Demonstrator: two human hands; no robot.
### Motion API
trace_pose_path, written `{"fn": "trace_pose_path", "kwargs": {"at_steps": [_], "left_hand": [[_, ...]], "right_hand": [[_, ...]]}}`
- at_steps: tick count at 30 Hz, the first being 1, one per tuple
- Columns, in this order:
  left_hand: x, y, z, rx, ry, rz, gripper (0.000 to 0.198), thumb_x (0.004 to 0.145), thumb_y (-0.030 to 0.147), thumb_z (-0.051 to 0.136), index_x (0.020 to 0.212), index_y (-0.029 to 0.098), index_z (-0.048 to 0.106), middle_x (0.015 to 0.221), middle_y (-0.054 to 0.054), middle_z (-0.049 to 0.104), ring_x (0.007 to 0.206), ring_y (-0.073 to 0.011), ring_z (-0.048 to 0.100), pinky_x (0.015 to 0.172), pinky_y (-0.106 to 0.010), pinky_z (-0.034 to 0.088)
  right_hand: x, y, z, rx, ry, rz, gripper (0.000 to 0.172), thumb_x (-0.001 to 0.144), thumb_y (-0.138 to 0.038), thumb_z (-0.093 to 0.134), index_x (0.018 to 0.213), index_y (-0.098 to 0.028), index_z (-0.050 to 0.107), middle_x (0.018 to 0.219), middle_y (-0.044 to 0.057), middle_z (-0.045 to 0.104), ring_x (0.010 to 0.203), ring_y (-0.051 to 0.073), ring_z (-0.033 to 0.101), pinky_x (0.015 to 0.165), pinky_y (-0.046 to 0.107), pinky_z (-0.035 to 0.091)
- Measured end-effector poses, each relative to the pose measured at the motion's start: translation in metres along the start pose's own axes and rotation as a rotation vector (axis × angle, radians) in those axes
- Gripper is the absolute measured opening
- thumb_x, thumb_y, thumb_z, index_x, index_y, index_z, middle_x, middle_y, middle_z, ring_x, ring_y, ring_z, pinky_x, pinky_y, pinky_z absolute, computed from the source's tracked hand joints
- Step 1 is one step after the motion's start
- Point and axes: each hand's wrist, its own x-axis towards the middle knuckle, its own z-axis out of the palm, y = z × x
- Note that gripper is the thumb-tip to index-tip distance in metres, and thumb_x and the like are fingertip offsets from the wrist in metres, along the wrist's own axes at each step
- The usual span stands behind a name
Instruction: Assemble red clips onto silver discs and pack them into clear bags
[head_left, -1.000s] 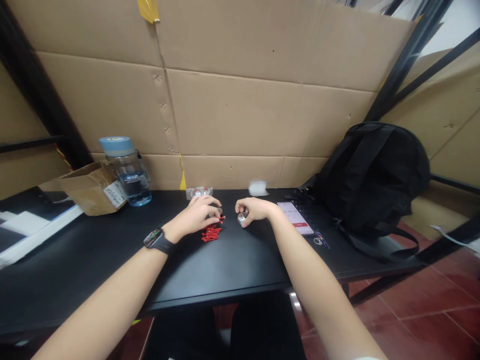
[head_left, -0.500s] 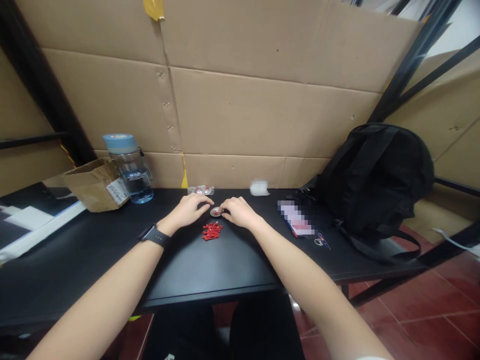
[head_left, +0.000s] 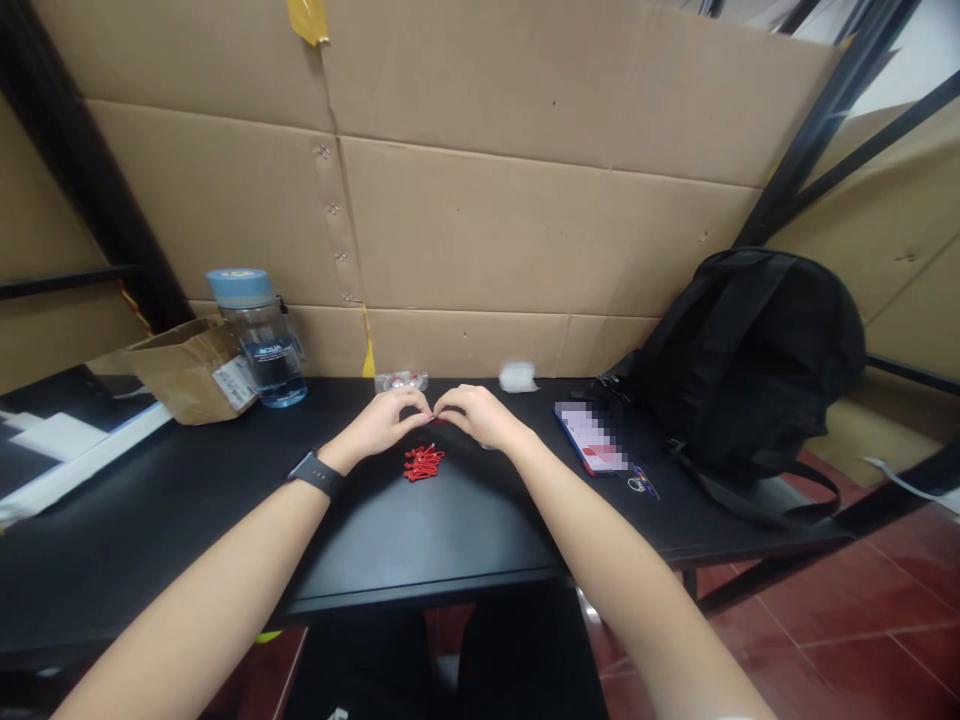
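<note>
My left hand (head_left: 390, 420) and my right hand (head_left: 478, 414) meet above the black table, fingertips pinched together. Between them shows a small red piece (head_left: 441, 421), too small to make out fully. A sliver of a shiny round metal dish (head_left: 487, 446) peeks out under my right hand, which hides the rest. Just in front of my hands lies a loose pile of short red cords (head_left: 424, 463).
Behind my hands are a clear packet (head_left: 403, 381) and a white packet (head_left: 518, 377). To the left stand a water bottle (head_left: 270, 350) and a cardboard box (head_left: 191, 375). A phone (head_left: 589, 435), a key ring (head_left: 637, 484) and a black backpack (head_left: 757, 370) are on the right.
The metal dish, earlier between my hands at my right fingertips, now sits mostly hidden under my right hand. My fingertips have come together on the small red piece.
</note>
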Motion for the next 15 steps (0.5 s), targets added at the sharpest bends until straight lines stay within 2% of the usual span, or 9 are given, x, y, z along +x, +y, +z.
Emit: {"fn": "trace_pose_path", "kwargs": {"at_steps": [4, 8, 12, 15], "left_hand": [[0.001, 0.002, 0.0, 0.107, 0.053, -0.015, 0.025, 0.097, 0.039, 0.058, 0.088, 0.021, 0.072, 0.106, -0.006, 0.07, 0.101, -0.0223, 0.065, 0.093, -0.036, 0.049], [0.0, 0.004, -0.005, 0.094, 0.087, -0.026, 0.026, 0.097, 0.04, 0.058, 0.088, 0.021, 0.073, 0.105, -0.007, 0.069, 0.102, -0.0229, 0.064, 0.095, -0.037, 0.048], [-0.003, 0.006, -0.012, -0.043, -0.112, 0.045, 0.025, 0.095, 0.041, 0.062, 0.087, 0.021, 0.075, 0.102, -0.006, 0.07, 0.095, -0.0199, 0.066, 0.092, -0.033, 0.05], [-0.004, 0.007, -0.013, -0.093, -0.249, 0.05, 0.022, 0.091, 0.039, 0.066, 0.084, 0.021, 0.076, 0.101, -0.006, 0.071, 0.092, -0.0185, 0.067, 0.089, -0.03, 0.051]], "right_hand": [[-0.002, 0.002, -0.012, 0.175, -0.105, 0.019, 0.013, 0.094, -0.02, 0.065, 0.1, -0.021, 0.076, 0.099, 0.002, 0.077, 0.09, 0.017, 0.069, 0.087, 0.028, 0.048], [-0.01, 0.016, -0.033, 0.362, -0.154, 0.118, 0.017, 0.09, -0.03, 0.069, 0.1, -0.018, 0.077, 0.098, 0.005, 0.077, 0.088, 0.018, 0.07, 0.084, 0.029, 0.051], [-0.021, 0.042, -0.05, 0.431, -0.158, 0.275, 0.025, 0.088, -0.034, 0.068, 0.101, -0.014, 0.076, 0.093, 0.007, 0.077, 0.081, 0.018, 0.068, 0.077, 0.029, 0.052], [-0.029, 0.062, -0.05, 0.388, -0.251, 0.392, 0.021, 0.086, -0.027, 0.066, 0.097, -0.013, 0.077, 0.084, 0.006, 0.075, 0.071, 0.015, 0.064, 0.068, 0.026, 0.049]]}}
